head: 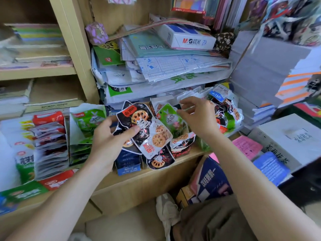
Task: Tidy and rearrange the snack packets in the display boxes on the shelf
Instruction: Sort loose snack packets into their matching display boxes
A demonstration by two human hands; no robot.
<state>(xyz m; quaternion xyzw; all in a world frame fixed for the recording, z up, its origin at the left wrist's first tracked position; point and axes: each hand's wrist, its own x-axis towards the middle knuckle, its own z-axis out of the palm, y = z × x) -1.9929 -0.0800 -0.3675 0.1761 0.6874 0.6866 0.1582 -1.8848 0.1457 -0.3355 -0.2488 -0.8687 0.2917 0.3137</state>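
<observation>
Snack packets (154,136): glossy, crinkled foil, fanning out.
Left hand (111,141): grip clutching snack packets.
Right hand (198,117): grip hanging loose, empty, 3 o'clock of green pouch (171,119).

Head-worn wide view; forward and down; near the shelf (139,185)

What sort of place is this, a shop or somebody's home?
Likely a small stationery and snack shop: snack packets stand in rows in display boxes, workbooks are piled above them, and an M&G paper box lies on the pile.
</observation>
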